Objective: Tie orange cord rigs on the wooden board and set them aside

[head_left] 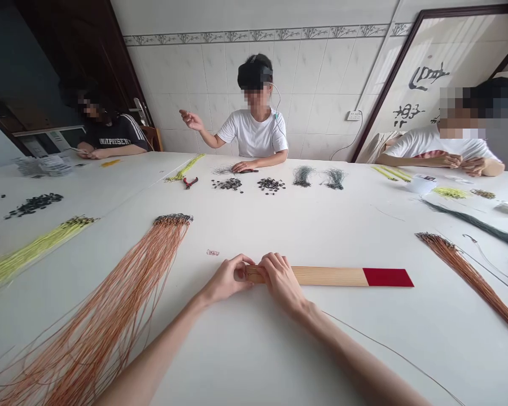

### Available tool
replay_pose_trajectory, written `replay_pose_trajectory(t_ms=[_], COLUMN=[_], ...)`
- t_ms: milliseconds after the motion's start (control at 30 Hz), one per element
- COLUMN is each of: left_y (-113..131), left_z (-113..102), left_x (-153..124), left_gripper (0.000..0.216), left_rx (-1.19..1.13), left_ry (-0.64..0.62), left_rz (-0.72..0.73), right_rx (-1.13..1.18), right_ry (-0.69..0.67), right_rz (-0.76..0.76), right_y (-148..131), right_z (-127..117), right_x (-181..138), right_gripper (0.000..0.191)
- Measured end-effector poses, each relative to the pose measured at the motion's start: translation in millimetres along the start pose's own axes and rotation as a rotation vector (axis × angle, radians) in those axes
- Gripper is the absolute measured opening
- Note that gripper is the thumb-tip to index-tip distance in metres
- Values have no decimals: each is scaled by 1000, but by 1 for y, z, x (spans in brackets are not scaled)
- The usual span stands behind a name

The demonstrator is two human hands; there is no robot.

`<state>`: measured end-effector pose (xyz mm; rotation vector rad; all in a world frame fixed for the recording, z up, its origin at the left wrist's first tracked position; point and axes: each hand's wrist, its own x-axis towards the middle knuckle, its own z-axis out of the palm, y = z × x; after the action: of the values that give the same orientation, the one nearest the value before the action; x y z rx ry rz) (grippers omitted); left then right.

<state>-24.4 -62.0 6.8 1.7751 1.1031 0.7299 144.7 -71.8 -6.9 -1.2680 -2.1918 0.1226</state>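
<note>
A flat wooden strip [328, 276] with a dark red end lies crosswise on the white table in front of me. My left hand [225, 280] is closed around its left tip, thumb below and fingers above. Bent over the strip just right of that, my right hand [281, 282] grips it near the same end. A thin line shows on the wood between my hands, its end hidden by my fingers. From beneath my right forearm a thin brown line [376, 339] runs across the table to the lower right.
Bundles of orange lines with dark metal ends lie left [122, 299] and right [469, 276]. Yellow lines [38, 251] are farther left. A small printed label [213, 252] lies near my left hand. Across the table are red pliers [190, 182], black piles [271, 185] and several seated people.
</note>
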Motion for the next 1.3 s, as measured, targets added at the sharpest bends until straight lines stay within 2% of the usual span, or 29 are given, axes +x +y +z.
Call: replay_pose_trajectory(t_ms=[300,567,767,1100,1300], left_y=[0,3,2,-4,-2], left_z=[-3,-7,-8,-8,-9], left_x=[1,-1,-1,1,-1], left_gripper=[31,29,25,24,23], left_rx=[33,14,-89,-104,-91], left_ry=[-38,-101,-94,-97,-107], left_rz=[-10,3,-48,-37,-21], right_rx=[-70,-148,-166,-25,94], right_ry=[121,67,66,100,16], right_rz=[-115,-137,-168,-108,-63], right_y=[4,4,5,4,3], right_z=[6,3,6,3,-4], right_x=[-5,-6,-7,-5,-5], right_gripper=[20,23,22,22,20])
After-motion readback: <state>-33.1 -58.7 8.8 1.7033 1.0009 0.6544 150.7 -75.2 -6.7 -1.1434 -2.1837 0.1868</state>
